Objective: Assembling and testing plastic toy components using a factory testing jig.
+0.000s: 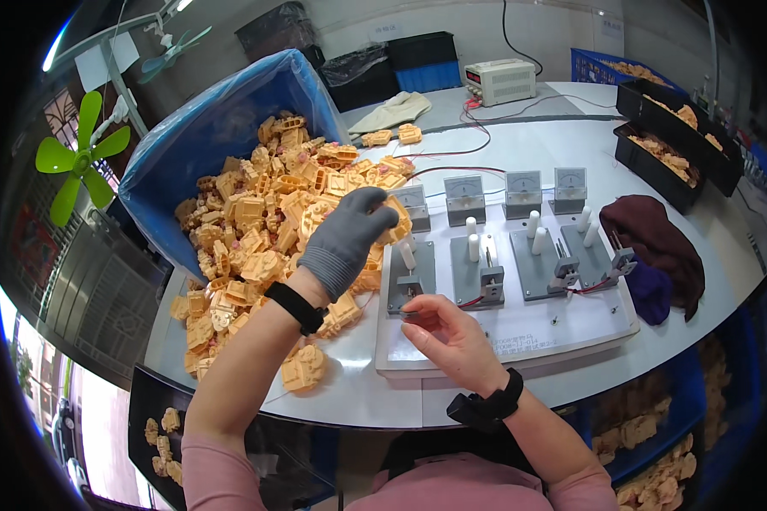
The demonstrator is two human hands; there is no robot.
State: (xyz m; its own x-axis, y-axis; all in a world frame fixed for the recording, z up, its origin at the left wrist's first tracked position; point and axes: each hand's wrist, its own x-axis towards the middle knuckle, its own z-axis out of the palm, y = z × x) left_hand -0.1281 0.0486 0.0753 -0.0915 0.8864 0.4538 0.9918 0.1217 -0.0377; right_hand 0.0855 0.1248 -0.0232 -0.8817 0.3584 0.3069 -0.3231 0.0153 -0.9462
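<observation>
My left hand (pixel 355 230), in a grey glove, is closed round a yellow-orange moulded plastic part (pixel 398 218) above the left end of a white test fixture (pixel 503 341). Beside it spreads a large heap of similar plastic parts (pixel 256 213), spilling out of a tipped blue bin. My bare right hand (pixel 456 341) hovers over the fixture's front left, thumb and fingers drawn together; what they hold, if anything, is too small to make out. Close to these fingertips stands the leftmost grey plate (pixel 424 268), with white posts and a small clamp. Similar plates (pixel 464 289) continue to the right.
Analog meters (pixel 464 198) line the fixture's back. A power supply (pixel 500 82) with red and black leads stands farther back. Dark cloth (pixel 656 247) lies on the right, near black trays (pixel 656 166) of parts. A loose part (pixel 304 368) rests near the table's front edge.
</observation>
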